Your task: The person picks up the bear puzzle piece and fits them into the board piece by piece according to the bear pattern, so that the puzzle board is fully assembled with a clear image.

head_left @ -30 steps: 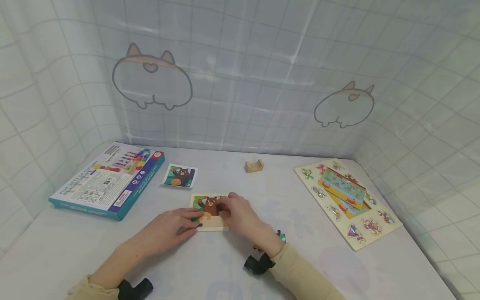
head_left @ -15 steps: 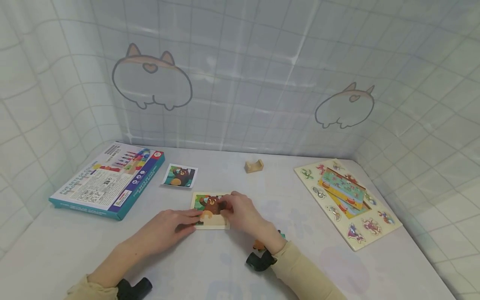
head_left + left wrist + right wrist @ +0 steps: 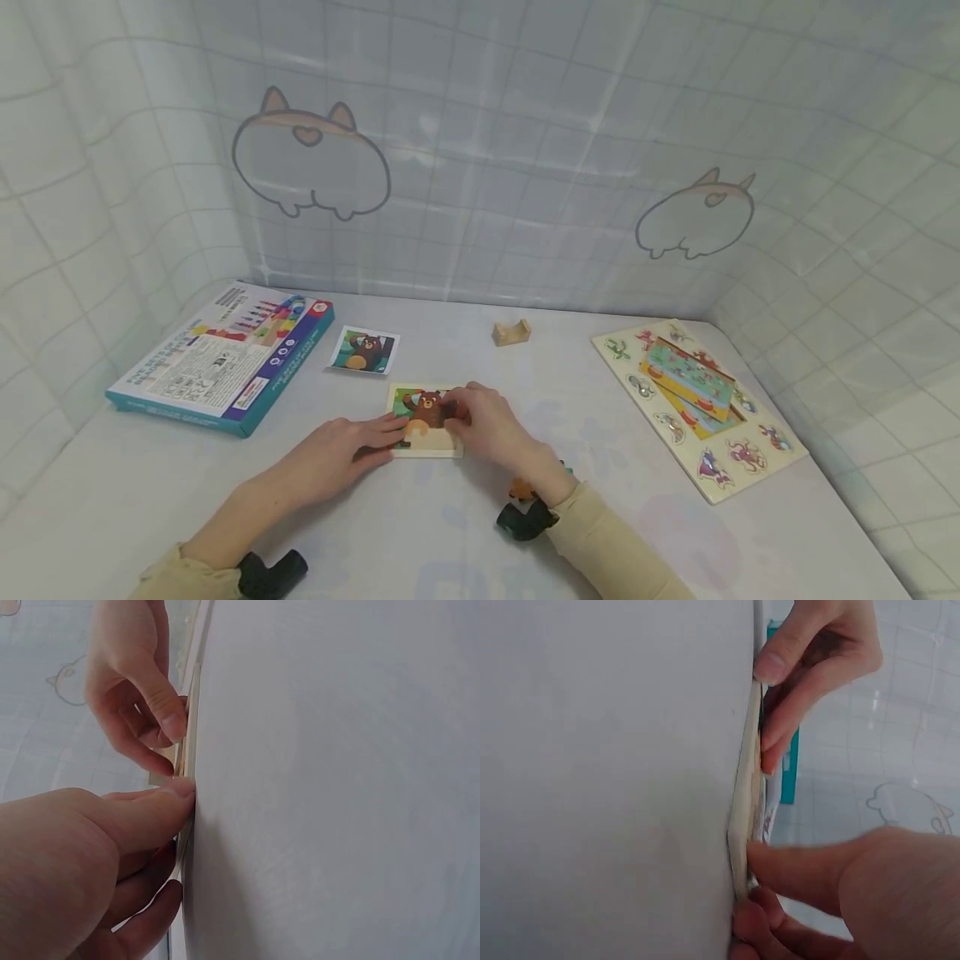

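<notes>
A small wooden puzzle board [image 3: 427,452] lies mid-table in the head view. Its picture shows a brown bear [image 3: 427,404] on green, and bare wood shows along its lower part. My left hand [image 3: 341,450] holds the board's left side, fingertips over the picture and thumb at the near edge. At the right side, my right hand [image 3: 487,425] pinches a puzzle piece, mostly hidden by the fingers, with thumb and index finger. Both hands [image 3: 131,690] meet the thin board [image 3: 742,802] in the wrist views. An orange and green piece [image 3: 521,489] lies partly under my right wrist.
Behind the board lies a picture card [image 3: 365,351] with the same bear. A flat box [image 3: 217,358] lies at left, and a notched wooden block [image 3: 512,332] at the back. On the right, a larger puzzle board [image 3: 678,433] carries colourful cards [image 3: 690,379].
Both hands keep their places at the board, with slight finger shifts by the right hand. The board has moved up a little, and the view has shifted slightly.
</notes>
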### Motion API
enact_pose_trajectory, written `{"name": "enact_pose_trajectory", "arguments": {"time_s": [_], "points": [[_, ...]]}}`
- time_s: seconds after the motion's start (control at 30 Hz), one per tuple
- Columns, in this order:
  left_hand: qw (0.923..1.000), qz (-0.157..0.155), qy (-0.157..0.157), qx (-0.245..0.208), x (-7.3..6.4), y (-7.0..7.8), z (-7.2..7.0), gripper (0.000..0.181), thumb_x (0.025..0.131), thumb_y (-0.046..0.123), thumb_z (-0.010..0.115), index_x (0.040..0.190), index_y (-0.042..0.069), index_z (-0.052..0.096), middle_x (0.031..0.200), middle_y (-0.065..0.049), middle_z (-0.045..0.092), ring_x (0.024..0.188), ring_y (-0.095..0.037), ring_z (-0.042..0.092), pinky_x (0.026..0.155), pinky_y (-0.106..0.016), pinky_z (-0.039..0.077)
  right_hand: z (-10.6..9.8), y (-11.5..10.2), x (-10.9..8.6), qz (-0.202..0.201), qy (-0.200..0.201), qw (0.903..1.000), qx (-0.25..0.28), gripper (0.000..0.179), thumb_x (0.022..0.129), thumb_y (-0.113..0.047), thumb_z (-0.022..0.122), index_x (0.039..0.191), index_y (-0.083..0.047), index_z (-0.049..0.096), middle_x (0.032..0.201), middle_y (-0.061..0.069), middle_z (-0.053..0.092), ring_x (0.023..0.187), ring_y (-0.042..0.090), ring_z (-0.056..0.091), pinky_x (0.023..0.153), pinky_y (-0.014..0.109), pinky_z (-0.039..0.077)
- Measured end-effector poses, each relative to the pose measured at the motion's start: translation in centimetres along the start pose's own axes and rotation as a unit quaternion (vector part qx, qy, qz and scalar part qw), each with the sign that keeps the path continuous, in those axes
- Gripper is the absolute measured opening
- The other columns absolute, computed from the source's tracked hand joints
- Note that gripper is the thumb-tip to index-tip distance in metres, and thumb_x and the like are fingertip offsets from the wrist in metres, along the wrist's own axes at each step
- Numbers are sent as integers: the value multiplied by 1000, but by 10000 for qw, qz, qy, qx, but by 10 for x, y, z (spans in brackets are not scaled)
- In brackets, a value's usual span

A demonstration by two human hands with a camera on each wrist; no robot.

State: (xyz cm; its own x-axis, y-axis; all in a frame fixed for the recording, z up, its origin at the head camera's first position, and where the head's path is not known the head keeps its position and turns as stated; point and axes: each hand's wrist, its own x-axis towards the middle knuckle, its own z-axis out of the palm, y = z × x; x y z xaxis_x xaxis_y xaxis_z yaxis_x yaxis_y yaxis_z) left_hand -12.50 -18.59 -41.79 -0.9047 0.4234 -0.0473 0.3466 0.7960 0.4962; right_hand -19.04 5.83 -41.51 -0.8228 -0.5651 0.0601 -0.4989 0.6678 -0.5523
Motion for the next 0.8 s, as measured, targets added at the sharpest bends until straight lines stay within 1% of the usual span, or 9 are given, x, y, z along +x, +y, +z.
{"name": "enact_pose_trajectory", "arguments": {"time_s": [0.13,0.23,0.3,0.33,0.4,0.53,0.7,0.8], "points": [[10000,-38,-5,-88,2,3,2,40,97,27,67,137,21,63,145,4,56,136,-26,51,107,-58,44,-21,0,-3,-183,-5,9997,191,29,91,-14,74,119,-7,70,87,-1,62,76,11,56,66,23,48],[9999,-86,-34,-142,3,5,3,41,97,26,67,137,21,62,145,4,55,136,-26,51,108,-58,43,-42,2,-11,-255,79,9988,419,31,90,-15,75,119,-5,69,93,3,67,83,16,60,75,33,55],[9998,-96,-49,-181,3,6,4,40,97,26,66,137,22,62,145,4,55,136,-26,51,108,-59,43,-52,8,-19,-339,59,9979,557,33,90,-18,76,119,-5,69,97,5,68,87,17,62,81,40,56],[9998,-81,-53,-199,3,7,4,40,97,26,66,137,22,62,145,4,55,136,-26,51,108,-59,43,-56,12,-23,-400,-10,9973,615,34,89,-19,77,119,-5,69,99,6,69,89,18,63,83,43,56],[9997,-42,-45,-232,2,7,3,39,98,26,65,136,21,63,145,4,56,136,-27,51,107,-59,43,-61,22,-31,-554,-199,9958,706,35,89,-22,78,118,-5,69,102,8,69,92,20,63,87,47,56],[9997,59,-7,-252,1,5,1,38,98,25,66,135,20,64,144,3,56,135,-28,52,107,-60,43,-64,43,-48,-853,-462,9923,766,35,88,-27,79,115,-6,71,102,8,69,95,24,64,89,44,55],[9994,85,76,-336,-1,2,-1,38,97,25,67,134,20,65,142,4,58,135,-28,52,107,-61,42,-67,63,-65,-974,-405,9909,837,35,86,-33,80,111,-11,72,99,4,69,94,22,64,86,40,56],[9992,120,72,-371,-1,0,-1,37,97,25,67,134,19,65,142,3,58,134,-28,52,107,-62,42,-66,73,-73,-965,-394,9890,1050,34,84,-34,81,109,-13,73,98,3,68,93,22,63,83,38,56]]}}
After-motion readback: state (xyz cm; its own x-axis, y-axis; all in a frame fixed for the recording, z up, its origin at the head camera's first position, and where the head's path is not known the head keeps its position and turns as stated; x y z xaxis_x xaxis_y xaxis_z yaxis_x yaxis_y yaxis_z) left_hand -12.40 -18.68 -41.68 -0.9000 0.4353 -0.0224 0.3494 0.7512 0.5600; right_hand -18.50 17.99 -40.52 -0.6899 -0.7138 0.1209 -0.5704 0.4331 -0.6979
